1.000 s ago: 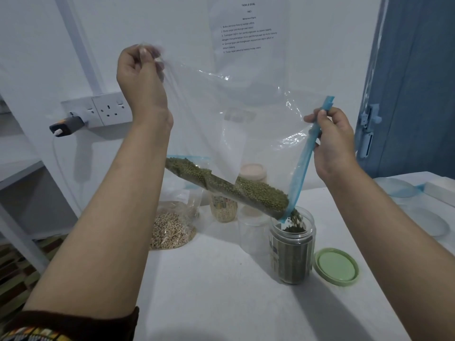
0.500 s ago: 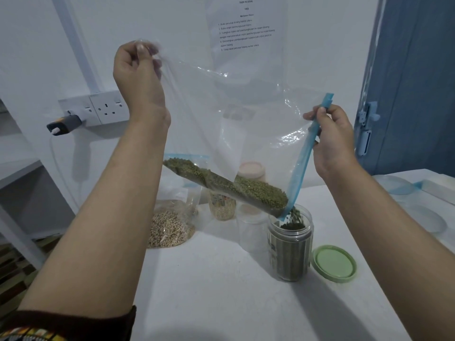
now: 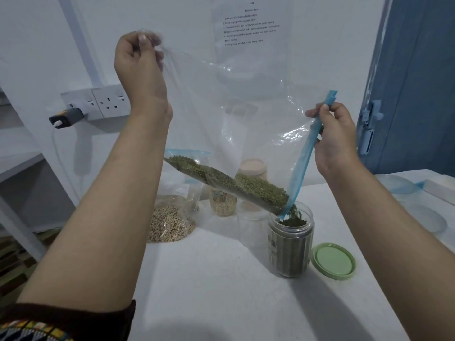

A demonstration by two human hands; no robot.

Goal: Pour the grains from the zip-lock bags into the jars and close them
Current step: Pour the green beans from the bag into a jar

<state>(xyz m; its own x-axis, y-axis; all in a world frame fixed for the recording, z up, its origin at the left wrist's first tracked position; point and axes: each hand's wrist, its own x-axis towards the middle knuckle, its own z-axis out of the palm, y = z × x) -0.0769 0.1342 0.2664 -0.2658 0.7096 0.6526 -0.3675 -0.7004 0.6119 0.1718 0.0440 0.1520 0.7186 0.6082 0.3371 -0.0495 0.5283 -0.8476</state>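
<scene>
Left hand (image 3: 138, 67) raised high, pinching the bottom corner of a clear zip-lock bag (image 3: 221, 114). Right hand (image 3: 334, 139) lower, fingers curled round the bag's blue zip strip (image 3: 302, 166). Green mung beans (image 3: 236, 185) gathered along the tilted lower fold, spilling from the corner into a clear jar (image 3: 291, 249) upright on the white tabletop (image 3: 209, 279). Green lid (image 3: 333, 260) flat just beside the jar.

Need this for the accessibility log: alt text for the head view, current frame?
Two hands tilt a clear zip-lock bag, pouring green grains into an open jar on a white table. The left hand pinches a raised corner; the right hand grips the blue zip strip. A green lid lies beside the jar.
</scene>
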